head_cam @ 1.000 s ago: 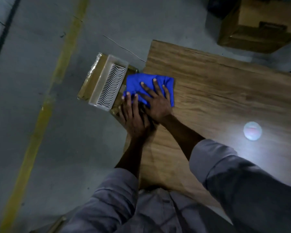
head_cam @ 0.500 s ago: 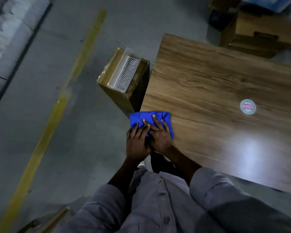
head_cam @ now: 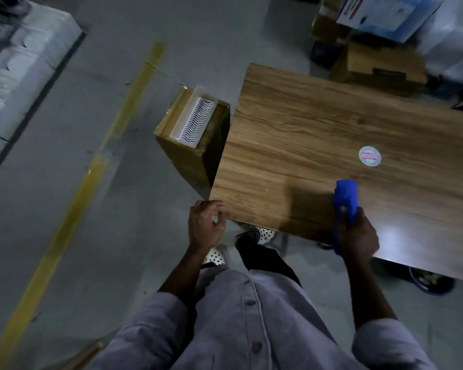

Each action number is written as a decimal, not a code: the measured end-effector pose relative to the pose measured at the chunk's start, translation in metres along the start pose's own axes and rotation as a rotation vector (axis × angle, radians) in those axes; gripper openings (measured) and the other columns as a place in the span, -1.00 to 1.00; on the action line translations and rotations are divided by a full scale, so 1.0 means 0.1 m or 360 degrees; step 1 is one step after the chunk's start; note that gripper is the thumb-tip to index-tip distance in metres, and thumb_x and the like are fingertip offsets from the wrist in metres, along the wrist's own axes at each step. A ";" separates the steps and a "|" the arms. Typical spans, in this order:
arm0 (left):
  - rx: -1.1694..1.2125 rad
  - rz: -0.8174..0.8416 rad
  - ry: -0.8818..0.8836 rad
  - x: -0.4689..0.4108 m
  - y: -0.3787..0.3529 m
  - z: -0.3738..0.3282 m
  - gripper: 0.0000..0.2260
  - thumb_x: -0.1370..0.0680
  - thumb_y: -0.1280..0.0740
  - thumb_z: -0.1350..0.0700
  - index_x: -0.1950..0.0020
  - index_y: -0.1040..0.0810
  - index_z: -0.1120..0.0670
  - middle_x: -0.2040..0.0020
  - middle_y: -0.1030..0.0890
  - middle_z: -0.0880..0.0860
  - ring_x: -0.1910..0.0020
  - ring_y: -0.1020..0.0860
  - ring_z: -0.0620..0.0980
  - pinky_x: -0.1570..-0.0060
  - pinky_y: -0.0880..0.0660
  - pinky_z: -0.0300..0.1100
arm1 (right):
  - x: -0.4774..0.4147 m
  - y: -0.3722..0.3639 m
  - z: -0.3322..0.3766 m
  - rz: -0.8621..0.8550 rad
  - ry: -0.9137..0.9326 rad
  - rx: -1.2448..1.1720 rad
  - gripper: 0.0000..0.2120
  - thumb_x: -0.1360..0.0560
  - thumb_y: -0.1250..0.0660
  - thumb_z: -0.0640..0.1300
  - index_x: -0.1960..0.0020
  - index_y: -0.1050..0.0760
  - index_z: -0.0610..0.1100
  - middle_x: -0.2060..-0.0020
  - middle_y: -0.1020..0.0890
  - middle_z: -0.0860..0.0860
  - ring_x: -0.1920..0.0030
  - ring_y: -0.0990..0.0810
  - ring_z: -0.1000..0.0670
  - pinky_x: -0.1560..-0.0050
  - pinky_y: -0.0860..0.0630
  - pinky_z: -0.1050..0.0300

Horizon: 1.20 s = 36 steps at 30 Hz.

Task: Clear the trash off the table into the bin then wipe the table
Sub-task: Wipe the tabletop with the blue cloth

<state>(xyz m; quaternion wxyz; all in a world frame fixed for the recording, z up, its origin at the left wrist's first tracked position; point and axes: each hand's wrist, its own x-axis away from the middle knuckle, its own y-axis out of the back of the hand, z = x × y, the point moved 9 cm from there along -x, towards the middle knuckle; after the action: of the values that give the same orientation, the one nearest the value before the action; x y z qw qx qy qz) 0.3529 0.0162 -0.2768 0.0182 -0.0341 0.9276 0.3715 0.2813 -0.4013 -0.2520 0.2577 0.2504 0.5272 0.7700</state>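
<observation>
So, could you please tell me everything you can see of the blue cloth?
The blue cloth is plain, bright blue and looks like soft fabric. It is bunched into a narrow, roughly upright bundle. The right hand grips its lower part, the top sticks up above the hand, and a thin strip trails down beside the wrist. It sits over the near edge of the wooden table. I cannot tell whether it touches the tabletop.

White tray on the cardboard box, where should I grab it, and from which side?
Probably pinch the white tray by its raised near short rim, coming from above: it lies flat on the cardboard box, so only its thin upright walls offer a hold.
</observation>
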 end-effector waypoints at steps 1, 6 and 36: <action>-0.0037 0.0093 0.0004 0.03 -0.10 0.00 -0.74 -0.46 -0.31 0.06 -0.05 -0.70 0.07 0.02 -0.72 0.01 0.02 -0.61 0.07 -0.01 -0.55 -0.03 | -0.04 -0.09 0.01 0.0091 -0.0042 0.0030 -0.65 -0.64 -0.23 0.11 -0.34 -0.45 -0.05 -0.10 -0.60 -0.29 -0.09 -0.58 -0.36 0.04 -0.47 -0.14; -0.0217 0.0312 0.0045 0.07 -0.32 0.07 -0.66 -0.41 -0.33 0.19 -0.16 -0.67 0.10 -0.09 -0.69 0.09 -0.09 -0.61 0.16 -0.07 -0.58 0.00 | 0.14 -0.98 0.54 0.0482 -0.0005 0.0408 -0.44 -0.65 -0.22 -0.06 -0.61 -0.16 0.04 -0.45 -0.30 -0.29 -0.43 -0.29 -0.35 -0.30 -0.42 -0.17; 0.0104 0.0058 0.0373 -0.36 0.22 0.47 -0.74 -0.48 -0.34 0.18 -0.14 -0.67 0.06 -0.01 -0.70 0.04 -0.03 -0.60 0.07 -0.01 -0.54 -0.05 | 1.33 -1.82 2.20 0.1198 0.1055 0.0783 -0.35 -0.64 -0.18 -0.09 -0.63 -0.01 0.21 -0.65 0.15 -0.04 -0.58 0.21 -0.42 -0.36 0.00 -0.65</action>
<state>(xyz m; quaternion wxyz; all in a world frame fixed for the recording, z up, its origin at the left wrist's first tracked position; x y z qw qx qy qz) 0.3877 0.0665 -0.2931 -0.0959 -0.0599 0.9354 0.3349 0.3518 -0.1066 -0.3384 -0.2807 0.2186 0.6184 0.7007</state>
